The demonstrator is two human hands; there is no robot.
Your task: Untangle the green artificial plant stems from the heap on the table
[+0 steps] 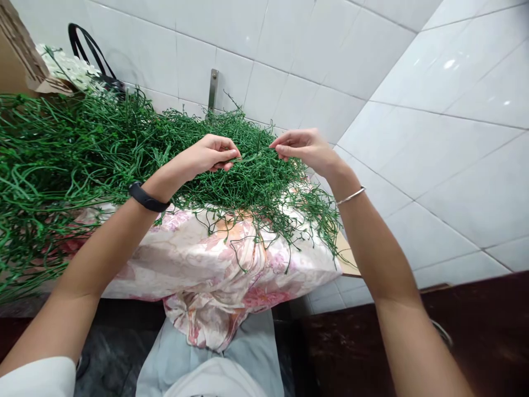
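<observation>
A large tangled heap of thin green plastic-looking stems [243, 182] lies on a floral cloth. Above its right part, my left hand [212, 153] has thumb and fingertips pinched together on a thin green stem [257, 153]. A short way to the right, my right hand [300, 148] pinches what looks like the other end of that stem. Against the heap behind it, the stem's middle is hard to make out. Loose stem ends hang over the cloth's front side below both hands.
The floral cloth [185, 264] drapes over a table and onto my lap. White flowers [74, 69], a cardboard box [16, 49] and a black strap [88, 44] are at the back left. A metal bracket [213, 88] stands against the tiled wall [306, 49].
</observation>
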